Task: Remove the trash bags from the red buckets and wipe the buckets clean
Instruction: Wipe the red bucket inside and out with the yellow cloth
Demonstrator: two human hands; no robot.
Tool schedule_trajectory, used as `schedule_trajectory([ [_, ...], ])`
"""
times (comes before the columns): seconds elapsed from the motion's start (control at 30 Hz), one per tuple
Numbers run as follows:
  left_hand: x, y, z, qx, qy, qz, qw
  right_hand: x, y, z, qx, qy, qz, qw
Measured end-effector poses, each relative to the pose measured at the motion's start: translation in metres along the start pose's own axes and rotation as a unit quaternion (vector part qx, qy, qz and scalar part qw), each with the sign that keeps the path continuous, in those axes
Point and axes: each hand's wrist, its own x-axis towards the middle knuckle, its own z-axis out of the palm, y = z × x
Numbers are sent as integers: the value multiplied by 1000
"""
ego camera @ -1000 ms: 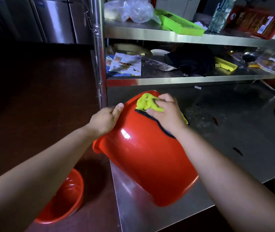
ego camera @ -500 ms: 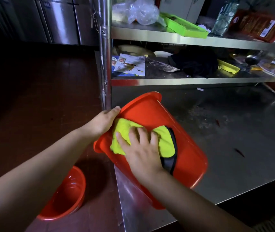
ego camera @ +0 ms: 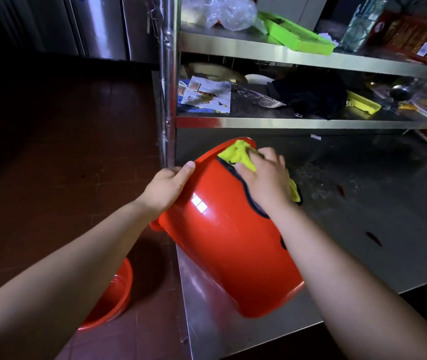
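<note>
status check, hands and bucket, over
Left hand holds the bucket tipped on the table. Right hand presses the yellow cloth at its rim. Nothing in the way.

We see a dark red floor (ego camera: 59, 141), a shiny metal table (ego camera: 363, 229) in front of us, metal shelves (ego camera: 259, 51) full of stuff above it, big steel cabinets (ego camera: 98, 27) at the back, dim light.

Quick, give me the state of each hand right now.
Left hand: grips the edge of the red bucket, steadying it.
Right hand: presses the yellow cloth against the bucket, fingers curled on it.
</note>
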Motion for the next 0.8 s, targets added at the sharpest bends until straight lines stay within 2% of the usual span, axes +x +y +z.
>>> schedule_trajectory([
  [0.1, -2, 1, 2, -30, -16, 5, 999, 14, 10, -6, 52, -60, 81, 994],
  [0.17, -2, 4, 3, -37, -24, 2, 999, 6, 6, -9, 15, -64, 84, 994],
  [0.33, -2, 7, 5, -50, -34, 3, 998, -73, -19, -5, -122, 63, -58, 989],
  [0.5, 8, 21, 18, -17, -2, 0, 1000, -145, -29, 22, -232, 52, -181, 954],
  [0.63, 14, 18, 20, 103, 69, 5, 992, -158, -22, 27, -256, 39, -281, 924],
  [0.7, 15, 16, 22, 112, 80, 5, 990, -143, -16, 16, -233, 36, -267, 934],
  [0.8, 15, 11, 22, 113, 88, 2, 990, -112, 0, -5, -174, 32, -144, 974],
])
